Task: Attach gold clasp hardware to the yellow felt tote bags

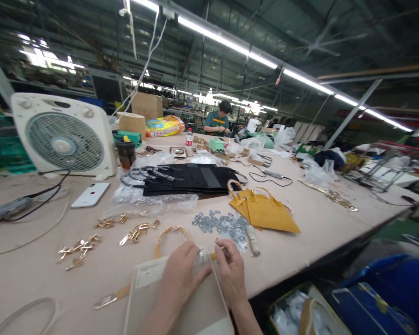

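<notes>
My left hand [179,279] rests on a pale flat board [167,302] at the table's near edge, fingers curled and pressing a small metal fitting [201,256] at the board's top edge. My right hand [232,270] is beside it, fingertips pinched on the same fitting and a tan strap. A tan loop handle [169,232] curves out from under the board. Just beyond lie a pile of small silver metal pieces [223,224] and a white-handled tool [253,240].
Mustard-yellow bag pieces [265,211], black pieces in plastic [185,179], gold hardware [91,242], a white phone [91,194] and a box fan [64,135] lie on the long table [317,228]. Another person sits at the far end. Bins stand below the right edge.
</notes>
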Available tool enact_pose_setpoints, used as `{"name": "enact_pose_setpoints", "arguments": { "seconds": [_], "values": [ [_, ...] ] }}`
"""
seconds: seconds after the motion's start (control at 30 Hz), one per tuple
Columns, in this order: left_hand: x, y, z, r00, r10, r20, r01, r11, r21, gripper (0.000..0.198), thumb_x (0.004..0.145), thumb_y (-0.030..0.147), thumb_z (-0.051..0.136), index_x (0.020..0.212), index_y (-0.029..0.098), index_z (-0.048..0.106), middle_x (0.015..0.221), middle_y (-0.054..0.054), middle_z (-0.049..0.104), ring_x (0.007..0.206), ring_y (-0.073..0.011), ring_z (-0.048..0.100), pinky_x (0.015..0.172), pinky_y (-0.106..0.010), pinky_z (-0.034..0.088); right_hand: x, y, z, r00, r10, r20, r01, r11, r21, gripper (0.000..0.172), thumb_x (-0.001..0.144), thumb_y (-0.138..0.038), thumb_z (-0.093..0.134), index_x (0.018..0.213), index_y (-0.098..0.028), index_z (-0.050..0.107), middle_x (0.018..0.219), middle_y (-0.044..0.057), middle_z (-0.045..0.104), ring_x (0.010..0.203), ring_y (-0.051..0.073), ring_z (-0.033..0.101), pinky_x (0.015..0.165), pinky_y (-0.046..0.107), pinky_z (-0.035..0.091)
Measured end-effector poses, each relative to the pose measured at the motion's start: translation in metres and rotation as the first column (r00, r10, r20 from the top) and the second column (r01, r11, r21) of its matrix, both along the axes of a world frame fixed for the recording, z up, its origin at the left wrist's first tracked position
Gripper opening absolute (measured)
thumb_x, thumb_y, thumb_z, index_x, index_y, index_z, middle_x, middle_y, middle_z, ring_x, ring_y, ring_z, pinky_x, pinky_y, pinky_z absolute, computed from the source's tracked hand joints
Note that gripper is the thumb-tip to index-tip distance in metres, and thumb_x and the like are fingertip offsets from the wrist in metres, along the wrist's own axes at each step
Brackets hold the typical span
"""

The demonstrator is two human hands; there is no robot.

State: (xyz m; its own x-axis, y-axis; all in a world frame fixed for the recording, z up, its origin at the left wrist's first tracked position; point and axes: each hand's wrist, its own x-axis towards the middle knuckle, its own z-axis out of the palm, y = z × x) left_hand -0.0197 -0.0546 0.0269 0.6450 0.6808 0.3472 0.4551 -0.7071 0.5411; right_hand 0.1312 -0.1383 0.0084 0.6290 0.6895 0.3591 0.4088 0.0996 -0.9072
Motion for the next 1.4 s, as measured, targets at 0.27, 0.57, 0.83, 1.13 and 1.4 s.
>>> {"name": "enact_pose_setpoints", "arguments": {
  "seconds": [0.27, 0.57, 0.83, 1.13, 1.4],
  "values": [
    [-0.001, 0.0, 0.001, 1.0, -0.023, 0.017, 0.023, 1.0, -0.005, 0.03, 0.082, 0.032, 0.081, 0.108, 0.022, 0.07, 0.112, -0.008, 0.068, 0.105, -0.0303, 0.065, 0.095, -0.047, 0.054, 0.06, -0.017, -0.01, 0.94, -0.293, 0.172, 0.303, 0.952, -0.037, 0.03, 0.095, -0.05, 0.063, 0.106, -0.024, 0.074, 0.105, 0.009, 0.069, 0.088, 0.025, 0.063, 0.08, 0.037, 0.053],
    [-0.023, -0.003, 0.01, 0.995, -0.042, 0.096, 0.053, 0.992, -0.113, 0.056, 0.076, 0.017, 0.085, 0.127, 0.024, 0.063, 0.133, -0.009, 0.066, 0.127, -0.0297, 0.06, 0.112, -0.049, 0.049, 0.079, -0.017, -0.035, 0.862, -0.175, 0.475, 0.316, 0.919, -0.234, 0.027, 0.094, -0.046, 0.057, 0.097, -0.023, 0.072, 0.099, 0.011, 0.066, 0.095, 0.03, 0.062, 0.091, 0.044, 0.049],
    [-0.113, 0.008, 0.022, 0.972, 0.115, 0.204, -0.103, 0.992, -0.066, 0.05, 0.079, 0.024, 0.087, 0.124, 0.026, 0.065, 0.131, -0.007, 0.066, 0.128, -0.0261, 0.059, 0.112, -0.046, 0.05, 0.1, -0.012, -0.051, 0.824, -0.09, 0.56, 0.327, 0.882, -0.339, 0.04, 0.092, -0.054, 0.05, 0.097, -0.021, 0.072, 0.093, 0.013, 0.069, 0.092, 0.032, 0.063, 0.087, 0.044, 0.047],
    [-0.149, 0.003, -0.002, 0.959, 0.19, 0.209, -0.143, 0.964, -0.223, 0.04, 0.079, 0.022, 0.086, 0.117, 0.024, 0.073, 0.128, -0.008, 0.067, 0.124, -0.0256, 0.064, 0.11, -0.044, 0.053, 0.112, -0.008, -0.043, 0.857, -0.009, 0.514, 0.292, 0.831, -0.473, 0.037, 0.087, -0.052, 0.05, 0.092, -0.023, 0.072, 0.089, 0.011, 0.073, 0.079, 0.029, 0.068, 0.074, 0.041, 0.048],
    [-0.15, 0.007, -0.014, 0.963, 0.174, 0.208, -0.139, 0.975, -0.174, 0.024, 0.087, 0.028, 0.079, 0.11, 0.024, 0.077, 0.127, -0.009, 0.07, 0.122, -0.0261, 0.067, 0.108, -0.045, 0.056, 0.107, -0.006, -0.03, 0.882, 0.041, 0.47, 0.241, 0.817, -0.524, 0.027, 0.09, -0.041, 0.053, 0.086, -0.023, 0.072, 0.086, 0.01, 0.075, 0.079, 0.027, 0.069, 0.075, 0.036, 0.048]
  ]
}}
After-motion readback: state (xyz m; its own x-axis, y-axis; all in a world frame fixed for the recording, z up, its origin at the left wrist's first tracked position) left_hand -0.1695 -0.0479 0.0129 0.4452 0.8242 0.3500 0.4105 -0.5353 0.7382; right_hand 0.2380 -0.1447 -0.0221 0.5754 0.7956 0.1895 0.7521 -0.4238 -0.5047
